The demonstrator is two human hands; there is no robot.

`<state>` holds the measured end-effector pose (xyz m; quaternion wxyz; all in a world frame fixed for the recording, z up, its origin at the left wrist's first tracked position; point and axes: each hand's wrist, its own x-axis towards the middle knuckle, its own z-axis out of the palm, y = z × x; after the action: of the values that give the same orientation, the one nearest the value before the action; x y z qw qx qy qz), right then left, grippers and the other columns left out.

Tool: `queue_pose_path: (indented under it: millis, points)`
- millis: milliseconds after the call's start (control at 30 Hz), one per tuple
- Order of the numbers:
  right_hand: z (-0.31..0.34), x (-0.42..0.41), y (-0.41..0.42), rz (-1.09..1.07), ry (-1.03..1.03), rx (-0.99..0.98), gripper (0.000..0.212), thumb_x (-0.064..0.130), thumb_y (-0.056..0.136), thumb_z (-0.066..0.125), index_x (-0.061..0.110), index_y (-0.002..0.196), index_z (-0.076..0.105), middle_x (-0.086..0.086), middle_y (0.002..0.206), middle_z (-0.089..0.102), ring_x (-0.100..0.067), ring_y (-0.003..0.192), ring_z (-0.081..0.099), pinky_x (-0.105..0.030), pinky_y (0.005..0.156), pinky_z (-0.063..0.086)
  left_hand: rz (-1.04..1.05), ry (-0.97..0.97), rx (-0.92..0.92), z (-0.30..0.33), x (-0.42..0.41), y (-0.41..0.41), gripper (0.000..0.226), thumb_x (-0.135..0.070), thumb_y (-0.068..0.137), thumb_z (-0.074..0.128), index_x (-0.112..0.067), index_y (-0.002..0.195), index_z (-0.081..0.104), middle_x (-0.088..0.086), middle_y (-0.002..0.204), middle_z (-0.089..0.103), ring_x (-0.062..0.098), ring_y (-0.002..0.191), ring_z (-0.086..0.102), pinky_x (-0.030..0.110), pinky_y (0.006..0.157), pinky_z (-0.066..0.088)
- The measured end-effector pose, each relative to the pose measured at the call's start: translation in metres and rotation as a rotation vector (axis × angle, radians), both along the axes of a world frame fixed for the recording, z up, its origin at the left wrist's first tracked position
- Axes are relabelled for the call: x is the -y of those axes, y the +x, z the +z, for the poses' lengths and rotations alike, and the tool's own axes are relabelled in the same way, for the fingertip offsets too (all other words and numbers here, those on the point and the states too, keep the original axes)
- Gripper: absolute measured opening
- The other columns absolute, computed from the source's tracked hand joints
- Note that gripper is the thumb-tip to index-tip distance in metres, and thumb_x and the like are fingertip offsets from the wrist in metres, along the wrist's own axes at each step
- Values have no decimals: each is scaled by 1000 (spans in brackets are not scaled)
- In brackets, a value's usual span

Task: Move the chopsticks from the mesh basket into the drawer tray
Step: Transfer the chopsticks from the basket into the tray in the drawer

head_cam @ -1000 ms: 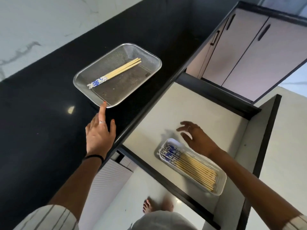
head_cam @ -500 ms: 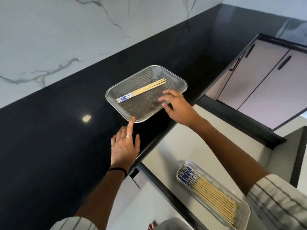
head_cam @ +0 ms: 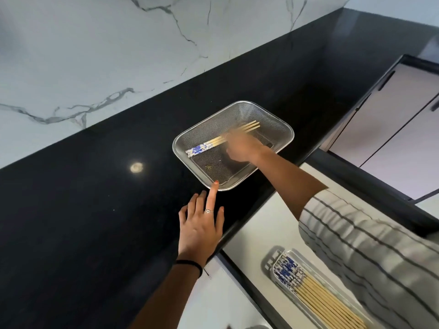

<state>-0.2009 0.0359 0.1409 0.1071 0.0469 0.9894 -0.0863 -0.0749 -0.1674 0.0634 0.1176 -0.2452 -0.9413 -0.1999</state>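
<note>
A metal mesh basket (head_cam: 280,125) sits on the black counter and holds a few bamboo chopsticks (head_cam: 202,148) with blue-and-white patterned ends. My right hand (head_cam: 242,146) is inside the basket over the middle of those chopsticks; it is blurred, so its hold on them cannot be made out. My left hand (head_cam: 200,224) lies flat on the counter with its forefinger touching the basket's near corner. In the open drawer at the lower right, a white tray (head_cam: 276,267) holds several chopsticks (head_cam: 316,295) of the same kind.
The black counter (head_cam: 83,210) runs along a white marble wall (head_cam: 95,55). The open drawer (head_cam: 266,219) has a pale floor and dark rim just below the counter edge. Pale cabinet doors (head_cam: 392,129) with dark handles stand at the right. My striped sleeve covers part of the drawer.
My right hand went from above the drawer tray up to the basket and now lies over the chopsticks there. My left hand has stayed at the basket's near corner.
</note>
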Motion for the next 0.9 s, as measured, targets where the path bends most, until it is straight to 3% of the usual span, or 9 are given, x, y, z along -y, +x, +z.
queue_pose_path:
  millis: [167, 267, 400, 533, 667, 800, 867, 900]
  points:
    - [1, 8, -16, 38, 137, -57, 59, 11, 88, 58, 15, 142, 36, -9, 152, 30, -30, 137, 33, -49, 113, 28, 0, -11, 17, 0, 0, 0, 62, -40, 97, 40, -23, 153, 19, 6, 119, 63, 27, 118, 58, 46, 89, 50]
    - [-3, 11, -16, 92, 266, -131, 51, 3, 81, 63, 13, 129, 50, -9, 138, 49, -27, 120, 52, -49, 108, 33, 4, -17, 33, 0, -1, 0, 62, -41, 97, 39, -24, 154, 19, 6, 121, 62, 27, 120, 57, 47, 90, 50]
    - [0, 8, -6, 160, 310, -200, 39, -1, 84, 59, 12, 121, 53, -6, 108, 64, -24, 100, 61, -42, 97, 40, 0, -16, 40, 2, -2, 1, 62, -41, 97, 39, -24, 153, 19, 6, 122, 62, 28, 120, 57, 47, 90, 50]
    - [20, 2, 10, 162, 276, -289, 38, -3, 86, 54, 10, 122, 50, -7, 103, 66, -26, 94, 64, -37, 78, 46, 7, -16, 50, 5, -1, 1, 61, -41, 98, 39, -24, 153, 20, 5, 122, 62, 27, 120, 57, 47, 92, 49]
    - [52, -5, 41, 39, 153, -414, 32, 0, 88, 51, 13, 117, 52, -9, 96, 67, -30, 89, 65, -36, 67, 42, 11, -24, 49, 7, -2, 2, 62, -40, 97, 41, -25, 153, 19, 5, 119, 63, 26, 119, 57, 46, 92, 48]
    - [74, -26, 90, -131, -114, -598, 16, 19, 96, 47, 14, 111, 52, -15, 94, 67, -37, 86, 64, -43, 68, 52, 20, -29, 50, 7, -3, 3, 62, -40, 99, 41, -26, 154, 16, 6, 118, 62, 26, 117, 57, 47, 91, 49]
    - [77, -39, 122, -167, -328, -652, 16, 21, 96, 49, 11, 108, 53, -8, 100, 69, -27, 88, 66, -41, 76, 55, 23, -19, 37, 7, -4, 4, 63, -40, 97, 41, -24, 153, 19, 7, 117, 63, 28, 114, 59, 47, 88, 49]
    - [78, -43, 139, -185, -427, -665, 15, 18, 96, 51, 8, 106, 56, -3, 103, 69, -17, 90, 66, -32, 81, 55, 23, -16, 28, 7, -4, 4, 63, -39, 96, 43, -22, 153, 21, 8, 116, 63, 29, 112, 60, 48, 86, 49]
